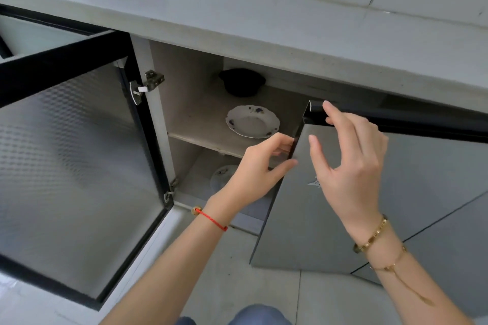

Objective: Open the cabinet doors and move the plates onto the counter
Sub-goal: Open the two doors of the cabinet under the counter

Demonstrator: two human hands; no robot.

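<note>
under-counter cabinet, viewed from above. the left door [79,166] is swung fully open; the right door [330,206] is partly open, its free edge pinched by the left hand [253,171] and its top corner touched by the loosely spread fingers of the right hand [351,166]. one plate [252,121] lies on the upper shelf [195,119], near a black pot [241,82]; a second plate [223,175] lies below. the counter [264,24] is above.
</note>
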